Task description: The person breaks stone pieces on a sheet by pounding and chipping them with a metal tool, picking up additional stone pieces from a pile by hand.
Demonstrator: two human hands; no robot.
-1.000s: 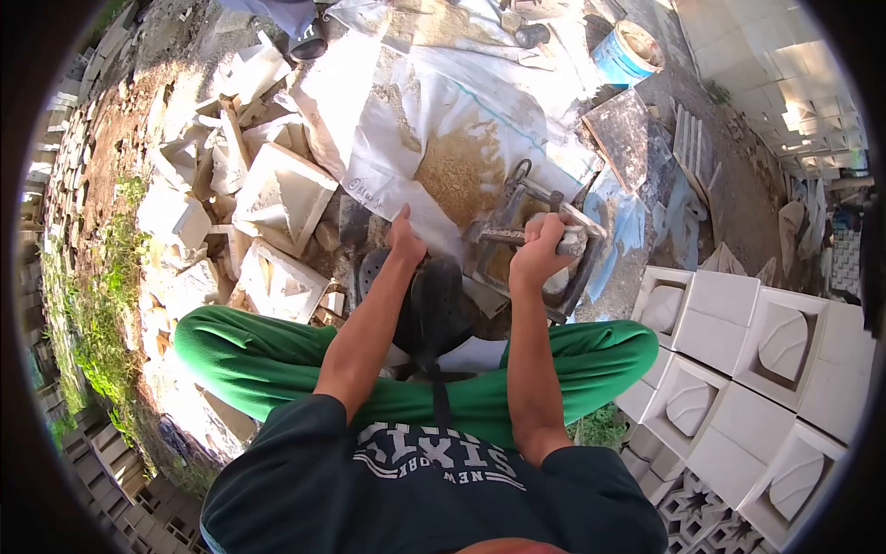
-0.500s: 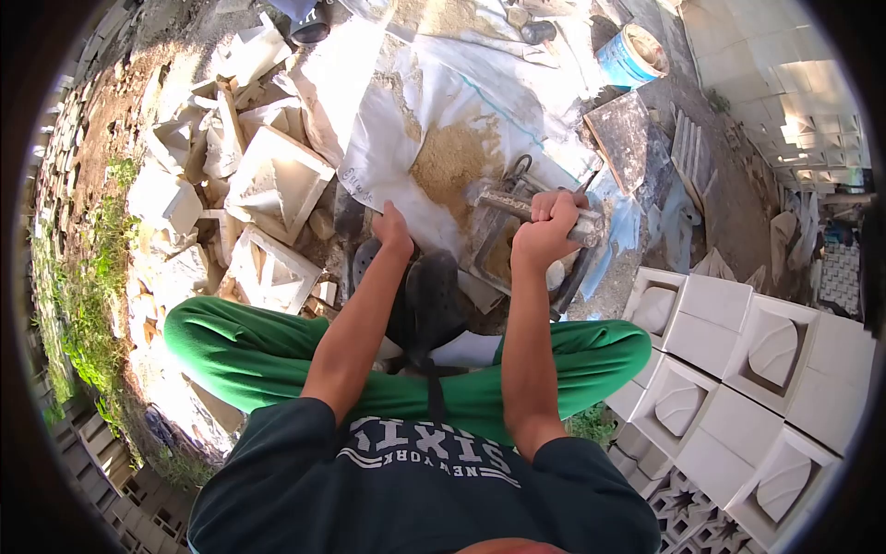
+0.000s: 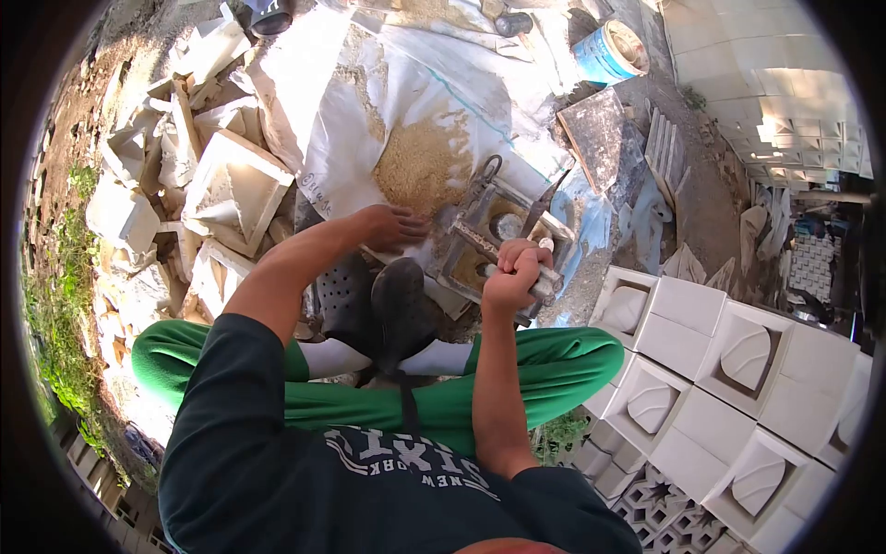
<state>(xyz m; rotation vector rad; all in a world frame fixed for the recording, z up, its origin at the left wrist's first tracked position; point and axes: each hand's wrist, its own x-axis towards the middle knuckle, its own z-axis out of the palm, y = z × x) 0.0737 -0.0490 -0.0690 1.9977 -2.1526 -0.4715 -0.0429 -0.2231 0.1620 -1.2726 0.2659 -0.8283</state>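
Observation:
My right hand [image 3: 515,273] is wrapped round a rough, crusted bar [image 3: 480,244], which lies across a metal mould frame [image 3: 456,270] on the ground. My left hand [image 3: 392,228] is stretched flat, palm down, at the near edge of a pile of tan powder [image 3: 420,166] and left of the mould. The powder lies on a white sack sheet [image 3: 332,138]. A dark strap-like blade [image 3: 544,205] leans across the mould's far right side. Inside the mould, a pale round lump [image 3: 507,225] shows; what lies under the bar is hidden.
Broken white blocks [image 3: 237,192] are heaped at the left. A blue and white bucket [image 3: 611,53] stands at the back right, near a dirty flat board [image 3: 592,138]. Stacked white patterned blocks [image 3: 697,303] fill the right. A person's shoe [image 3: 270,18] shows at the top.
My left hand has moved from the sheet's edge, beside the shoes, forward and right to the powder, and its fingers have spread. My right hand has drawn the bar nearer, over the mould.

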